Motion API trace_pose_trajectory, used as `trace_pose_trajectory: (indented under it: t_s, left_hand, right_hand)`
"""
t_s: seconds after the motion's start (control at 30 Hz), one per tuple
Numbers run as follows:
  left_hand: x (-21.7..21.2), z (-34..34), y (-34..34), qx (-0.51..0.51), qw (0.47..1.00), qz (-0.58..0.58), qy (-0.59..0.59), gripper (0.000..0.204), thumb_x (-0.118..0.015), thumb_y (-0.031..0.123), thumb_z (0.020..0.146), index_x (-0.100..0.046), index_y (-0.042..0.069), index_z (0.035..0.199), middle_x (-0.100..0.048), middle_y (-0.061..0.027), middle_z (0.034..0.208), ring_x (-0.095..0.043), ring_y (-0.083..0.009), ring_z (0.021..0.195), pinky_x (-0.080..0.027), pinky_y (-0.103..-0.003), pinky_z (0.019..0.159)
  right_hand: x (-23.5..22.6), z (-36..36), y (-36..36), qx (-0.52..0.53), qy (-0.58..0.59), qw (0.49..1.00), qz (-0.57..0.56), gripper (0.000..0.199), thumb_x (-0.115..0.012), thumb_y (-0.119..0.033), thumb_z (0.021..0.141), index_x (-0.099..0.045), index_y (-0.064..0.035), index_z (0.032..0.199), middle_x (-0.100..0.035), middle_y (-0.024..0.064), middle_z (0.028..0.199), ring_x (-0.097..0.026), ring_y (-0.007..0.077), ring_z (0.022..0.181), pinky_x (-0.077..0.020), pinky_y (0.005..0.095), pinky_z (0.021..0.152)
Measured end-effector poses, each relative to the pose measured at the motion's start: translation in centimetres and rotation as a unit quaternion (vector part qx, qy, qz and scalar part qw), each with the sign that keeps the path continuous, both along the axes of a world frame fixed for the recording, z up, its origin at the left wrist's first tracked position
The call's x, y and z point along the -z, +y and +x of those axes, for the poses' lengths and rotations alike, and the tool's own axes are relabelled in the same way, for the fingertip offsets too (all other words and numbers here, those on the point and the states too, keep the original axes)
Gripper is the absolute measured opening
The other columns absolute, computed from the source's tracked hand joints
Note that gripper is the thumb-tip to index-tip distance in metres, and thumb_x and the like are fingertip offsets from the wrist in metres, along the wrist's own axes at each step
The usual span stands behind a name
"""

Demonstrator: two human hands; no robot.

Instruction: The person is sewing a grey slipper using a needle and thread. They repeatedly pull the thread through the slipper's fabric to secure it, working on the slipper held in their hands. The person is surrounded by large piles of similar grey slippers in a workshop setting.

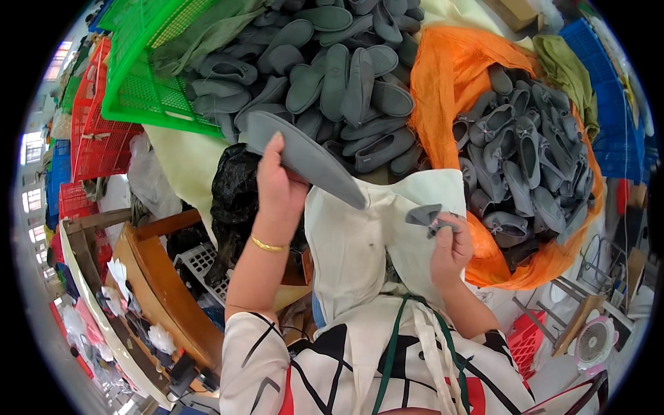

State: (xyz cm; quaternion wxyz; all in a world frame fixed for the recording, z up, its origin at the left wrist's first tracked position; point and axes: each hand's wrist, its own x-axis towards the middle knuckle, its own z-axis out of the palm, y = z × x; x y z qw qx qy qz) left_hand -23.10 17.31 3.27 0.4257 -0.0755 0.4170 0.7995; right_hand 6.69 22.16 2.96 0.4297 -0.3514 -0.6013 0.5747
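Note:
My left hand (280,183) grips a grey slipper (304,158), held tilted above my lap with its smooth sole side showing. Between the thumb and fingers of my right hand (451,250) is a small grey fabric bow (430,218) with a bit of pink at its middle. A white apron (353,242) covers my lap below both hands. Just beyond lies a heap of grey slippers (335,79), jumbled soles up and sideways. To the right, an orange sack (443,76) stands open, full of grey flat shoes (529,152), several with small bows on the front.
A green plastic crate (149,93) borders the heap at the far left. Beside my left forearm sit a black plastic bag (235,183) and a wooden cabinet (155,294). Red crates (97,145) are stacked further left; a small fan (595,341) stands at the lower right.

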Motion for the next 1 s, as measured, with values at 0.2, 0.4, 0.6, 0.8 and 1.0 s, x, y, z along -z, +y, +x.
trace_pose_trajectory:
  t_s: [0.2,0.4,0.6,0.8,1.0]
  left_hand:
    - [-1.5,10.2,-6.0,0.119,0.975,0.108,-0.154,0.034,-0.046,0.037,0.104,-0.059,0.007,0.115,-0.068,-0.0071,0.111,-0.066,-0.0213,0.101,-0.053,-0.038,0.090]
    - [-3.1,15.7,-10.0,0.281,0.931,-0.021,0.231,0.025,-0.061,0.017,0.099,-0.067,-0.004,0.113,-0.068,0.0002,0.106,-0.057,-0.0056,0.097,-0.048,-0.026,0.086]
    - [-3.2,17.9,-12.8,0.247,0.959,-0.067,0.122,0.042,-0.067,0.022,0.096,-0.057,-0.007,0.124,-0.063,-0.0060,0.118,-0.056,-0.0101,0.105,-0.045,-0.024,0.091]
    - [0.8,19.6,-14.8,0.118,0.991,-0.059,-0.034,0.025,-0.071,0.017,0.092,-0.060,0.001,0.107,-0.064,-0.0049,0.107,-0.060,-0.0122,0.097,-0.049,-0.029,0.084]
    - [0.8,20.2,-13.5,-0.006,0.994,-0.068,-0.087,0.022,-0.065,0.015,0.096,-0.062,0.002,0.114,-0.066,-0.0068,0.110,-0.062,-0.0159,0.099,-0.051,-0.032,0.090]
  right_hand:
    - [-2.9,-3.2,-3.2,-0.001,0.104,0.990,0.099,0.016,-0.048,-0.003,0.100,-0.057,0.0022,0.112,-0.058,0.0130,0.105,-0.055,0.0159,0.087,-0.0461,0.0277,0.080]
    - [-4.8,-2.9,-3.1,0.026,0.043,0.999,0.011,0.014,-0.049,-0.004,0.101,-0.059,0.0010,0.109,-0.060,0.0057,0.100,-0.053,0.0099,0.086,-0.0443,0.0235,0.079]
    - [-2.3,-2.5,-3.5,-0.029,0.063,0.993,-0.097,0.019,-0.055,-0.017,0.103,-0.063,-0.0006,0.110,-0.064,0.0002,0.098,-0.053,0.0046,0.085,-0.0442,0.0204,0.077]
    - [-0.3,-0.4,-7.6,-0.278,-0.144,0.945,-0.091,0.019,-0.061,-0.015,0.098,-0.068,-0.0001,0.107,-0.066,0.0007,0.093,-0.057,0.0079,0.083,-0.0467,0.0232,0.076]
    - [0.7,1.9,-6.8,-0.267,-0.216,0.933,-0.106,0.019,-0.063,-0.017,0.096,-0.070,-0.0032,0.106,-0.069,0.0054,0.090,-0.064,0.0161,0.082,-0.0502,0.0296,0.073]
